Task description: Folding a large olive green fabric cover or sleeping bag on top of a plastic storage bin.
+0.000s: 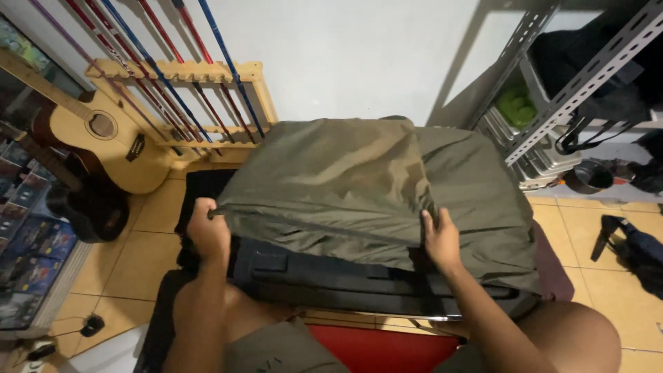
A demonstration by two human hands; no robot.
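Rows of flat, colourful boxed packages [27, 228] stand upright on the shelf at far left, beside the guitar [103, 138].

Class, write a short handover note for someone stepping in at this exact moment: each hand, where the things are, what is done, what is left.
Left hand: closed on the near edge of the olive-green fabric cover.
Right hand: gripping the same edge further right.
The cover lies draped over the black case, which rests across the person's lap above the tiled floor.
Done: the cover's far part is spread over the case.
Left: the case's near side is still bare.
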